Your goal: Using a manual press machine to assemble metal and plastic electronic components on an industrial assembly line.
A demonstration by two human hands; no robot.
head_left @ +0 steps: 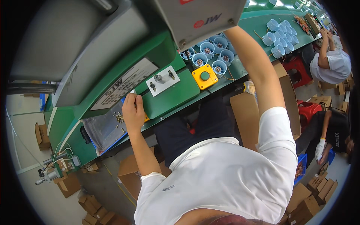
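Steel-grey and tiny, the loose small metal parts [119, 118] heaped on the clear plastic sheet over a blue tray [101, 133], at the near left of the green machine counter [170, 98]. Judged light, hard and rigid, likely slippery and quick to roll or scatter; best pinched one at a time between fingertips, from the edge of the heap. Left hand [133, 110] just beside that heap, resting at the tray's upper right edge; fingers drawn together and curled down, but whether clamped on a part cannot be told.

Right hand not visible: forearm [258, 71] reaching up and vanishing behind the grey machine housing [200, 17], so no telling whether its fingers are apart or together.

Behind the yellow box with a green push button [204, 76], a cluster of pale blue round plastic cups [210, 52], each upright and holding what looks like a dark wound motor core. More of the same blue cups [281, 35] farther right, apparently empty, contents too small to confirm. White plate with upright pins [162, 80] between hand and cups.
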